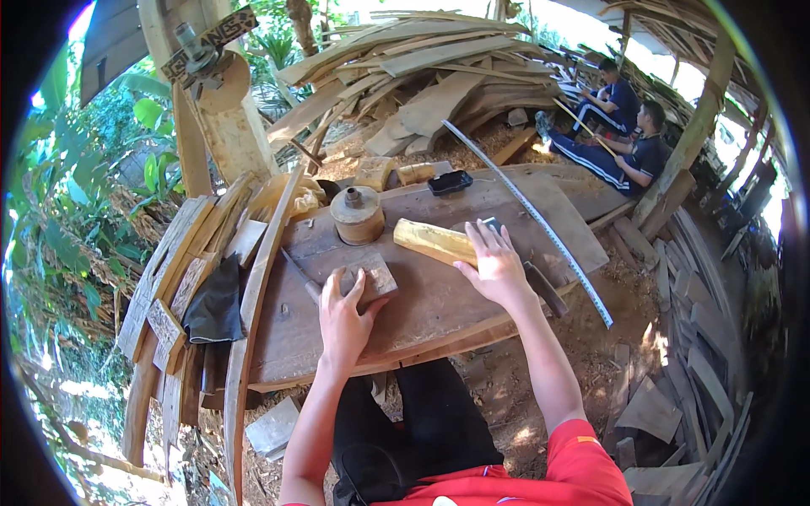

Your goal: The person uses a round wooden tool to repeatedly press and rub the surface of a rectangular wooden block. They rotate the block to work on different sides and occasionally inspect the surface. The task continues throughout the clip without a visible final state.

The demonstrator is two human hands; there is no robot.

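My left hand (pixel 344 325) is on a small brown wooden block (pixel 380 277) lying on the workbench, its thumb and bent fingers against the near left side. A thin tool (pixel 302 274), maybe a blade, reaches in beside those fingers. My right hand (pixel 499 271) is closed over the right end of a thick, pale yellow piece of wood (pixel 430 239), thumb on the near side. Under and past that hand, a dark wooden handle (pixel 545 289) sticks out toward the bench edge; what it joins is hidden. Beyond the block stands a round wooden piece with a metal neck (pixel 356 216).
A long metal ruler (pixel 531 215) crosses the bench (pixel 295 341) on the right. A black tray (pixel 450 182) lies at the back. Planks and a dark cloth (pixel 215 301) line the left side. Two people (pixel 637 148) sit at the far right, near a large wood pile (pixel 439 101).
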